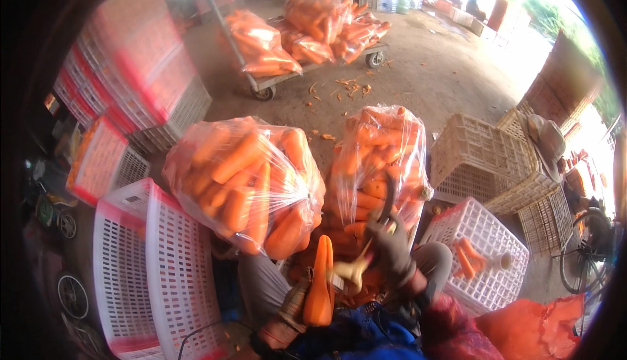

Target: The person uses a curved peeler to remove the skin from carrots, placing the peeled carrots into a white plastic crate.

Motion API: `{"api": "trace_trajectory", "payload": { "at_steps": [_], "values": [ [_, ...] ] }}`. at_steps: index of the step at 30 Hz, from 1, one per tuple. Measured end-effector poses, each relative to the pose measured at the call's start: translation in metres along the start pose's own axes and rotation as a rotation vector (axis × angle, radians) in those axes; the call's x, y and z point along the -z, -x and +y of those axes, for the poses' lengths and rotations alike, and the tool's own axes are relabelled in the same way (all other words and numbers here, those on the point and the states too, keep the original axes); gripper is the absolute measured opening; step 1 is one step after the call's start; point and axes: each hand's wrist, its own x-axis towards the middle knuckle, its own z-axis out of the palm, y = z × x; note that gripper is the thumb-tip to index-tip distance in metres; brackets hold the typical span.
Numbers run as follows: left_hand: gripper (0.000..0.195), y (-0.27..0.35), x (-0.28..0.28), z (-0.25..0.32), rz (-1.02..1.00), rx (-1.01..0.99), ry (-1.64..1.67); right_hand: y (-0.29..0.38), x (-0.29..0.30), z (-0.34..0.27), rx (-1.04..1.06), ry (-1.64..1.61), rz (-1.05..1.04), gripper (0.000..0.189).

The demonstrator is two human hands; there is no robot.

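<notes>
My gloved left hand (293,307) grips a forked orange carrot (318,286), its split end pointing up and away from me. Blurred by motion, my gloved right hand (394,250) holds a pale yellow hand tool (353,271) close to the carrot's right side; its exact kind is unclear. A dark curved piece (390,196) rises above the same hand, and I cannot tell whether it belongs to the tool. Just beyond my hands stand a knotted clear plastic bag of carrots (235,179) and, to its right, another clear bag of carrots (377,154).
White plastic crates (181,272) stand at my left, below a tall crate stack (142,56). At right, carrots (469,257) lie on an upturned crate (490,228) near beige crates (482,157). A flat cart (313,66) carries bagged carrots; scraps (350,86) litter the floor.
</notes>
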Motion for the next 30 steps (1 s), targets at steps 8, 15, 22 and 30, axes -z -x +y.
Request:
{"api": "trace_trajectory", "payload": {
  "at_steps": [8, 15, 22, 30],
  "values": [
    [0.055, 0.012, -0.033, -0.014, 0.192, -0.122, -0.287, 0.009, -0.021, 0.025, -0.080, 0.004, -0.026, 0.019],
    [0.056, 0.040, -0.063, -0.016, 0.048, 0.162, -0.408, -0.059, 0.013, 0.013, -0.136, -0.099, 0.308, 0.026],
    [0.054, 0.017, -0.049, -0.014, 0.130, 0.053, -0.085, 0.042, -0.025, -0.008, -0.071, -0.121, -0.110, 0.025],
    [0.056, 0.063, -0.066, -0.017, 0.092, 0.152, -0.472, -0.059, 0.014, 0.030, -0.136, -0.091, 0.332, 0.029]
  ]
}}
